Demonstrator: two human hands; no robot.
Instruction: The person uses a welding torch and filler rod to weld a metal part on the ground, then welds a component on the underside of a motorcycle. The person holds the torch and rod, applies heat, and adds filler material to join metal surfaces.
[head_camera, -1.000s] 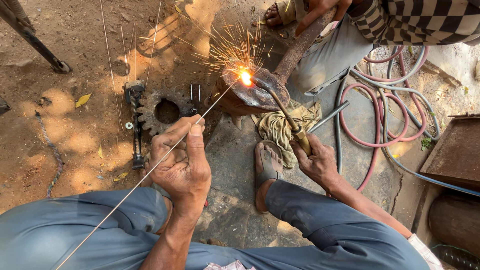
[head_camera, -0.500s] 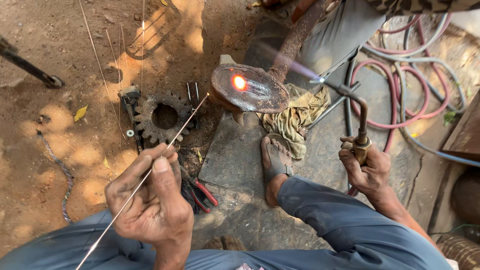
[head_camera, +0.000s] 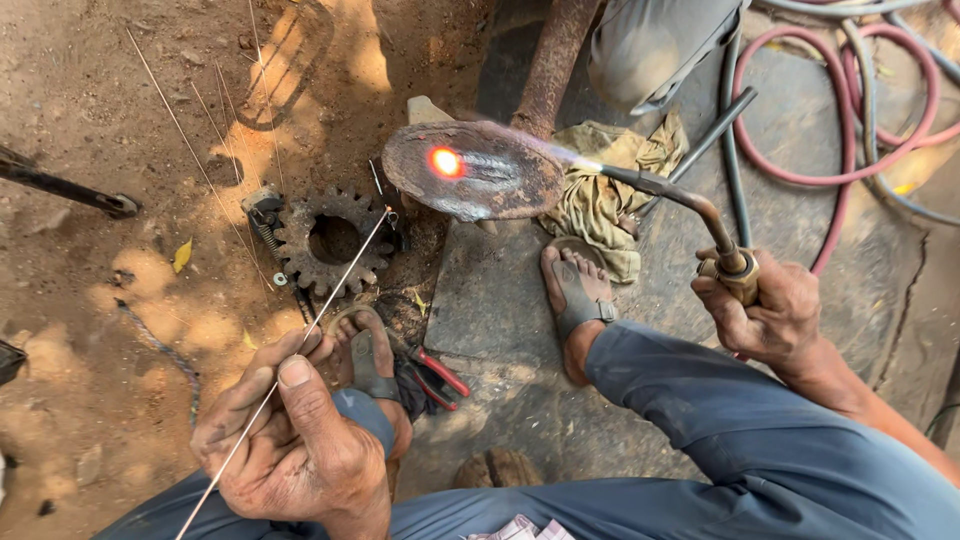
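Note:
My left hand (head_camera: 285, 435) pinches a thin metal filler rod (head_camera: 340, 275); its tip hangs over a toothed gear (head_camera: 333, 240) on the ground, away from the hot metal. My right hand (head_camera: 765, 310) grips a brass gas torch (head_camera: 680, 195). The torch's pale flame points left at a rusty rounded metal plate (head_camera: 475, 170) that carries an orange glowing spot (head_camera: 445, 161). The plate is fixed to a rusty pipe (head_camera: 550, 60) running up and away.
A crumpled rag (head_camera: 605, 190) lies under the plate beside my sandalled foot (head_camera: 575, 295). Red-handled pliers (head_camera: 435, 375) lie by the stone slab. Red and grey hoses (head_camera: 800, 110) loop at upper right. Another person's leg (head_camera: 650, 45) is at the top.
The torch has pulled back to the right from the plate, and sparks have stopped. My left hand drew the rod away from the glowing spot, down and left toward the gear.

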